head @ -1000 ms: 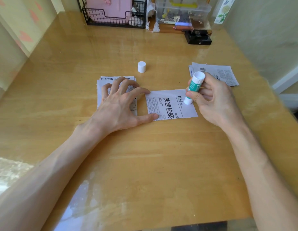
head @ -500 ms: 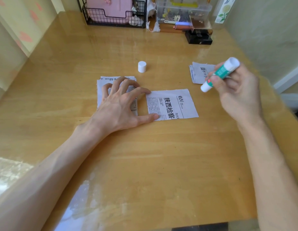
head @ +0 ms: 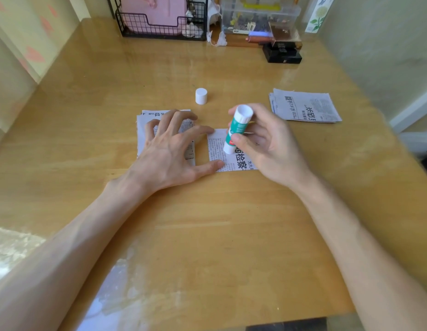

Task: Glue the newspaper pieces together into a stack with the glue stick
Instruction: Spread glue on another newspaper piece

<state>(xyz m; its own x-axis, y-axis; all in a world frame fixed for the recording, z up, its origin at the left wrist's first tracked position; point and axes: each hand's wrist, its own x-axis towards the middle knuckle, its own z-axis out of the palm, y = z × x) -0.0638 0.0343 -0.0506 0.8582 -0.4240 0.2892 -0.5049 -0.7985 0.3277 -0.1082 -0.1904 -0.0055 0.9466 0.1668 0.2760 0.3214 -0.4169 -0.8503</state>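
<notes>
Right hand (head: 269,151) grips glue stick (head: 236,127); left hand (head: 168,156) presses newspaper pieces (head: 216,151), fingers (head: 200,130) spread.

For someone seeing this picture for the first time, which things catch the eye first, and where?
Probably the green-and-white glue stick, gripped by the right hand with its tip down over the newspaper piece in the centre. Next, the left hand, spread across that piece and the stack beside it. The white cap stands farther back.
</notes>
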